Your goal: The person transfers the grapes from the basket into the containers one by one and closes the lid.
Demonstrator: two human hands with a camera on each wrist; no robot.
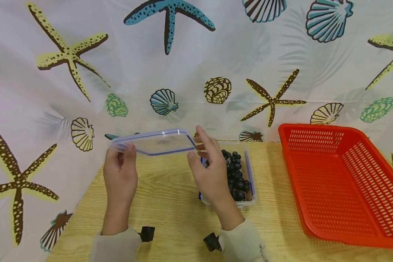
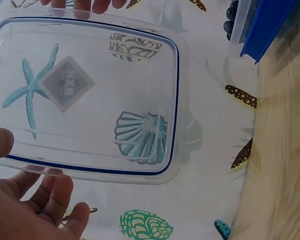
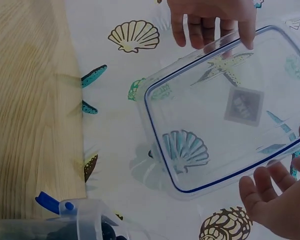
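A clear plastic lid (image 1: 163, 142) with a blue seal is raised above the table, seen broadside in both wrist views. My left hand (image 1: 121, 174) grips its left end, thumb over the rim and fingers behind. At the opposite end, my right hand (image 1: 211, 171) has its thumb and fingers about the edge, the index finger extended; how firmly it holds is hard to tell. Behind the right hand, partly hidden by it, a clear container (image 1: 251, 182) stands on the table. Dark grapes (image 1: 237, 178) fill it, and a blue clip (image 2: 275, 25) shows on its side.
A red plastic basket (image 1: 317, 182) with slotted walls sits on the right of the wooden table (image 1: 170, 203). A white cloth (image 1: 190, 65) printed with starfish and shells hangs behind and to the left.
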